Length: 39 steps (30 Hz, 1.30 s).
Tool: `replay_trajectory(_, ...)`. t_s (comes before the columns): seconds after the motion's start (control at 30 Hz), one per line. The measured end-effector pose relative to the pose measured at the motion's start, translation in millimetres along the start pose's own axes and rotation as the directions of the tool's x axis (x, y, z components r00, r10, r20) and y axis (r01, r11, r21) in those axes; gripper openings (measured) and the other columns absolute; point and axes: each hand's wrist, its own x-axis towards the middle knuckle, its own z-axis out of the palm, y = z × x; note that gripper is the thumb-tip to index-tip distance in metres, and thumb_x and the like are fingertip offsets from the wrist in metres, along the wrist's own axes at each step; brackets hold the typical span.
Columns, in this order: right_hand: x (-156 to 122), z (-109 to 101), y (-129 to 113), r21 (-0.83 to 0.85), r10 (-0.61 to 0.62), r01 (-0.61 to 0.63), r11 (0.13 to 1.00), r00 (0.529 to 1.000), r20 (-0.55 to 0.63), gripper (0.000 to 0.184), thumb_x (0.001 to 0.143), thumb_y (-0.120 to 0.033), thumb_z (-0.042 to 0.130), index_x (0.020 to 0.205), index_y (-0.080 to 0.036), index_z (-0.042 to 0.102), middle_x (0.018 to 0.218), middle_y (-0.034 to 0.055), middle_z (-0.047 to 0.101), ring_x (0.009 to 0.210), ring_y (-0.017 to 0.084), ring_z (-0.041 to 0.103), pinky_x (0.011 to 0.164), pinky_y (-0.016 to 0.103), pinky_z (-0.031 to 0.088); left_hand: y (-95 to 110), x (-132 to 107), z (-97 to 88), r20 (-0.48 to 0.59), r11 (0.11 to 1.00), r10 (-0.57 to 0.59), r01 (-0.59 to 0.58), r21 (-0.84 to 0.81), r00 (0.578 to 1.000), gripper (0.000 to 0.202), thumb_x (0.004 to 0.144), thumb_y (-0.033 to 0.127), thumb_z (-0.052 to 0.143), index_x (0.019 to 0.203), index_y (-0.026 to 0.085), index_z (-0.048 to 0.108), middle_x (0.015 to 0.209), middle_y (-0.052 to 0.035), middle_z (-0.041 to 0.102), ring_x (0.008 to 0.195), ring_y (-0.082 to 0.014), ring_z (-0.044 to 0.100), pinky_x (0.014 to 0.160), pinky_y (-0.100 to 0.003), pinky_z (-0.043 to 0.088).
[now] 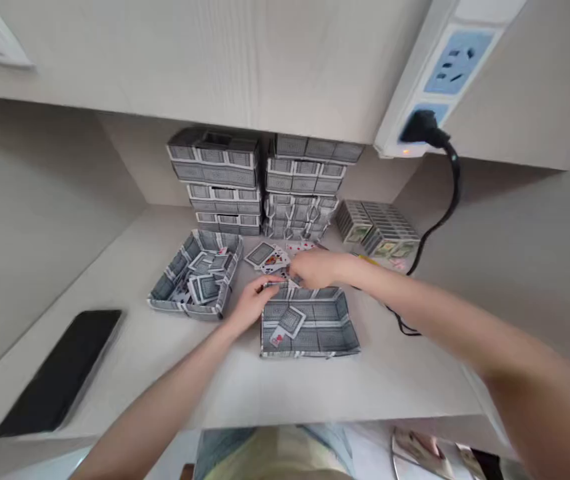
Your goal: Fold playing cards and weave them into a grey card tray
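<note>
A shallow box made of grey-backed playing cards (322, 341) sits in front of me, with two loose playing cards (292, 321) inside. My left hand (253, 303) is at its far left corner, thumb and fingers closed about the rim. Just beyond the far wall, my right hand (315, 268) is closed with its fingertips down among the cards; a grey piece, apparently a playing card, shows under them. Loose playing cards (261, 254), some face up, lie spread beside both hands. To the left, a second card box (161, 305) holds a jumble of cards.
Stacked card boxes (229, 175) and more stacked boxes (305, 183) stand at the back. Right of them are bundled card blocks (382, 230). A black phone-like slab (59, 373) lies at left. A power strip (445, 80) with a hanging black cable (452, 200) is upper right.
</note>
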Motion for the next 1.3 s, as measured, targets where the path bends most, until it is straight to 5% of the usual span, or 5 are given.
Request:
replay_trajectory(0.4, -11, 23, -3, 0.199, 0.188, -0.161, 0.967, 0.974, -0.128, 0.021, 0.072, -0.024, 0.046, 0.081, -0.016, 0.062, 0.077, 0.0078, 0.063, 0.073, 0.017, 0.055, 0.059, 0.023, 0.034, 1, 1, 2.6, -0.014, 0.995, -0.046, 0.045, -0.084, 0.999, 0.021, 0.069, 0.028, 0.05, 0.082, 0.016, 0.061, 0.087, -0.0025, 0.063, 0.081, -0.0169, 0.055, 0.071, -0.025, 0.04)
replay_trajectory(0.6, -12, 21, -4, 0.329, 0.262, -0.223, 0.917, 0.962, -0.077, 0.022, 0.068, -0.018, 0.051, 0.086, -0.016, 0.064, 0.078, 0.0067, 0.064, 0.073, 0.017, 0.056, 0.059, 0.021, 0.035, 1, 0, 2.7, -0.02, 0.995, -0.056, 0.054, -0.087, 0.998, 0.021, 0.069, 0.027, 0.051, 0.083, 0.016, 0.062, 0.087, -0.0023, 0.062, 0.081, -0.0167, 0.054, 0.071, -0.025, 0.04)
replay_trajectory(1.0, -8, 27, -6, 0.238, 0.311, -0.279, 0.93, 0.944, -0.106, 0.017, 0.071, -0.021, 0.048, 0.074, -0.012, 0.062, 0.071, 0.0107, 0.062, 0.067, 0.018, 0.056, 0.053, 0.023, 0.033, 0, -1, 5.7, -0.038, 0.99, -0.071, 0.066, -0.123, 0.997, 0.02, 0.068, 0.026, 0.051, 0.081, 0.016, 0.061, 0.084, -0.0016, 0.062, 0.077, -0.0155, 0.054, 0.068, -0.024, 0.04)
replay_trajectory(1.3, -24, 37, 2, 0.336, 0.115, -0.023, 0.942, 0.96, -0.257, 0.021, 0.073, -0.01, 0.044, 0.084, -0.013, 0.062, 0.09, 0.0111, 0.059, 0.083, 0.017, 0.052, 0.068, 0.023, 0.036, -1, 1, 5.1, -0.025, 0.993, -0.053, 0.05, -0.106, 0.998, 0.021, 0.068, 0.03, 0.051, 0.081, 0.016, 0.061, 0.086, -0.0021, 0.062, 0.08, -0.0163, 0.054, 0.071, -0.025, 0.04)
